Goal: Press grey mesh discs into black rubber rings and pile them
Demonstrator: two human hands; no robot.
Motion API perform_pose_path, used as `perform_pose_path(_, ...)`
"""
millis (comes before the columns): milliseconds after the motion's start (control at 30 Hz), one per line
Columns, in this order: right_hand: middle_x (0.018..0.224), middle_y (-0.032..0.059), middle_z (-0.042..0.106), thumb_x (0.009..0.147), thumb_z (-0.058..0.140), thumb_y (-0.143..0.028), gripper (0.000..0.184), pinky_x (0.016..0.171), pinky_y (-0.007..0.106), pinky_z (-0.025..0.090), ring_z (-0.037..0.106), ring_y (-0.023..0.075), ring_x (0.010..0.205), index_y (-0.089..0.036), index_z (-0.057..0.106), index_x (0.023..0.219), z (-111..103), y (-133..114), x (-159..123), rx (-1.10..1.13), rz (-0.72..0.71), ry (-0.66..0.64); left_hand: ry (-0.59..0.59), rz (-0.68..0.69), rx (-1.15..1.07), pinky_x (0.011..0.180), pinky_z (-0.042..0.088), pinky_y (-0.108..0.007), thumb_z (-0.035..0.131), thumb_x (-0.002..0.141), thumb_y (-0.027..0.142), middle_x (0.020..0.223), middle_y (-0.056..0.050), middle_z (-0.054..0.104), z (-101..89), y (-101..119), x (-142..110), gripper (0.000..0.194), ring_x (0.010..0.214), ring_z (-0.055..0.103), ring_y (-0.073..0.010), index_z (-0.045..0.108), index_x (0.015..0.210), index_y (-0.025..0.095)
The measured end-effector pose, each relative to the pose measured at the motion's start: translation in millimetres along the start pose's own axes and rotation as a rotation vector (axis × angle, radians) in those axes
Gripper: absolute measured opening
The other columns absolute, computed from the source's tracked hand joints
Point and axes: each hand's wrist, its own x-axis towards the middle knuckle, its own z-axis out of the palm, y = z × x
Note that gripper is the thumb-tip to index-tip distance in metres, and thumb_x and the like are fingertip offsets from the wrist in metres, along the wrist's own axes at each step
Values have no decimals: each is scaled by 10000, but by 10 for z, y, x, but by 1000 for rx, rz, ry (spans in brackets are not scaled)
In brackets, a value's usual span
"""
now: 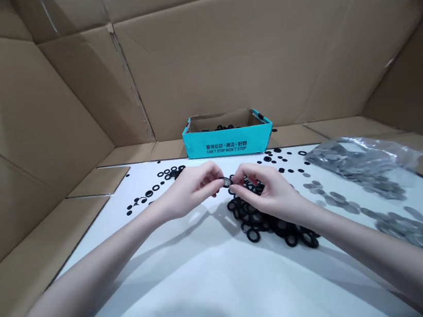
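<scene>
Dozens of thick black rubber rings (261,222) lie heaped together, matte and round.

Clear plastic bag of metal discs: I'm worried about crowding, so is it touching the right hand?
Apart. The head view shows white tabletop and scattered black rings between the right hand and the clear plastic bag.

walls: creased brown cardboard panels (244,55) | lower sides: cardboard flaps (20,246) | surface: white board (197,290) | light: soft, even
</scene>
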Motion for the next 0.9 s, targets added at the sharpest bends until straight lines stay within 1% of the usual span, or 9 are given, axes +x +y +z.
perform_pose_path(133,662,-5,611,851,578,-222,147,517,249,372,519,133,592,-234,531,711,-11,-27,-4,-6,19,-10,19,-11,86,635,478,-235,536,940,319,753,-15,679,-4,11,-20,139,686,648,-149,564,884,195)
perform_pose_path(200,657,-5,606,846,574,-217,153,499,242,360,516,132,592,-235,522,704,-13,-33,-10,0,28,-6,31,-17,73,633,484,-234,543,935,321,767,-20,683,10,19,-22,143,693,656,-152,560,870,195)
perform_pose_path(300,655,-5,599,844,574,-219,157,485,237,352,520,132,598,-235,514,700,-18,-36,-15,4,32,5,77,-16,35,635,499,-238,541,925,309,770,-21,672,48,36,-20,137,686,660,-152,554,854,193)
perform_pose_path(400,647,-11,587,850,572,-216,158,504,243,371,517,128,589,-233,514,704,-29,-56,-13,-7,13,5,113,-6,34,635,504,-235,540,923,297,766,-21,659,69,56,-33,129,681,656,-150,556,848,193)
perform_pose_path(500,640,-15,585,856,574,-214,168,540,250,397,522,125,584,-232,515,699,-29,-89,-13,-10,-4,1,75,-20,55,632,502,-231,544,932,306,776,-25,666,46,78,-67,140,699,660,-154,562,853,193)
perform_pose_path(667,661,-9,601,870,579,-225,151,546,249,409,545,129,602,-225,531,727,5,-99,-45,-3,3,4,-14,-56,148,609,481,-221,521,959,303,770,-14,674,-36,145,-112,144,700,662,-155,562,870,198)
perform_pose_path(767,684,-3,619,870,588,-204,142,599,262,440,568,135,632,-221,537,739,24,-75,-68,-42,-42,2,-15,-33,191,595,461,-207,542,945,257,740,-2,668,-62,171,-112,128,666,645,-135,566,837,192)
perform_pose_path(900,695,-1,630,888,602,-186,141,634,268,446,578,139,658,-215,553,760,30,-60,-74,-89,-149,8,10,22,126,648,490,-206,607,912,239,755,-7,680,-70,167,-91,90,674,634,-115,632,871,164)
